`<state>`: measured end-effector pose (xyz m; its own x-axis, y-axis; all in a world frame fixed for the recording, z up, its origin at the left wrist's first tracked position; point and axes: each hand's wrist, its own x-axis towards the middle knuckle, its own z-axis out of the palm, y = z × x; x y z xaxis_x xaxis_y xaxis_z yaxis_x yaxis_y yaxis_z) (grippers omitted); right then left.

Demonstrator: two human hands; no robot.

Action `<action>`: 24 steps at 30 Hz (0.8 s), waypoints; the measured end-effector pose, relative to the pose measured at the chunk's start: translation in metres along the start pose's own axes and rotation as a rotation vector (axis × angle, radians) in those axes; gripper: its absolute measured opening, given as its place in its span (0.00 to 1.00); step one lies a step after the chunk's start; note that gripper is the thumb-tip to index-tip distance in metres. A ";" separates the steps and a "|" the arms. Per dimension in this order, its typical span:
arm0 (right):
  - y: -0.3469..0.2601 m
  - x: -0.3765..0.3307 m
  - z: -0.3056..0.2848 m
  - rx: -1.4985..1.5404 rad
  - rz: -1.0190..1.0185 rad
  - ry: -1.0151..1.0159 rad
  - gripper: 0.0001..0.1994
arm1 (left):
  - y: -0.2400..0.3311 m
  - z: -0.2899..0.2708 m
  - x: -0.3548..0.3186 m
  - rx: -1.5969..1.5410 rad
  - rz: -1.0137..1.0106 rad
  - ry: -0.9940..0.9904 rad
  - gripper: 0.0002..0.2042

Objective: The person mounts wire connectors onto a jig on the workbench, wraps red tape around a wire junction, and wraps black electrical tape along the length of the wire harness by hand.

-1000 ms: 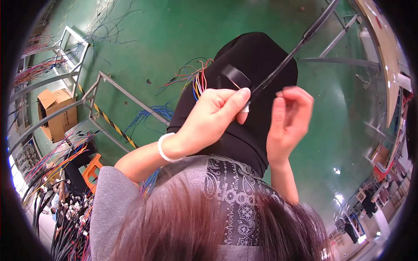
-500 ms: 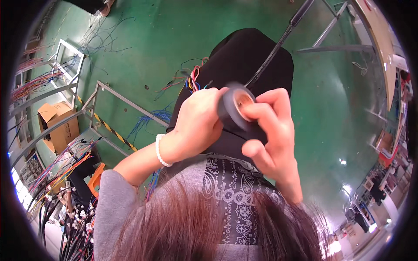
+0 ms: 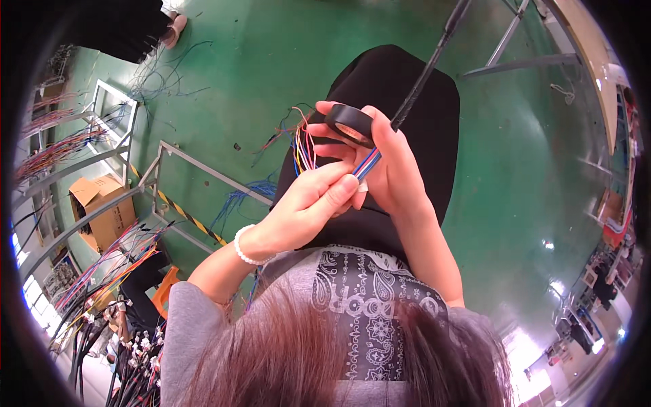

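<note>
A bundle of coloured wires (image 3: pixel 367 165), with blue, red and white strands showing, runs between my hands. My left hand (image 3: pixel 302 209) is closed on it, thumb pressed along the top. Loose wire ends (image 3: pixel 303 150) fan out beyond my left knuckles. Toward the far right, the bundle continues as a black tape-wrapped cable (image 3: pixel 428 68). My right hand (image 3: pixel 405 178) grips a roll of black electrical tape (image 3: pixel 349 123) between thumb and fingers, just above the wires. Its other fingers reach behind the bundle. Whether a strip of tape joins roll and wires I cannot tell.
Below my hands is a black seat (image 3: pixel 434 136). Metal frames (image 3: pixel 213 173) stand at the left, near a cardboard box (image 3: pixel 105 210) and heaps of wires and cables (image 3: pixel 129 346). A person's dark-clothed leg (image 3: pixel 115 27) shows far left. A table edge (image 3: pixel 597 61) curves at far right.
The tape roll has moved up and left, and my right hand now reaches around the bundle. The coloured wires between my hands have come into view. The person at far left shows more.
</note>
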<state>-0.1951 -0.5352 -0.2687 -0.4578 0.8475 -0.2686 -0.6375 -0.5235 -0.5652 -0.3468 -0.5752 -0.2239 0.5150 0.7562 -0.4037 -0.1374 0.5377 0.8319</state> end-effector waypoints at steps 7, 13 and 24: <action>-0.024 -0.057 -0.015 -1.010 -0.291 0.180 0.31 | -0.006 -0.003 0.009 0.604 0.218 0.196 0.09; -0.056 -0.030 0.020 -0.950 -0.182 0.122 0.20 | -0.017 -0.004 -0.001 0.914 0.337 0.130 0.04; 0.023 0.001 -0.014 -0.032 -0.129 0.117 0.16 | -0.013 -0.014 -0.012 0.399 0.042 0.103 0.11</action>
<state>-0.2021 -0.5453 -0.2928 -0.2968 0.9128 -0.2805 -0.6652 -0.4084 -0.6251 -0.3633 -0.5857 -0.2351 0.4261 0.8187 -0.3850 0.1924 0.3338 0.9228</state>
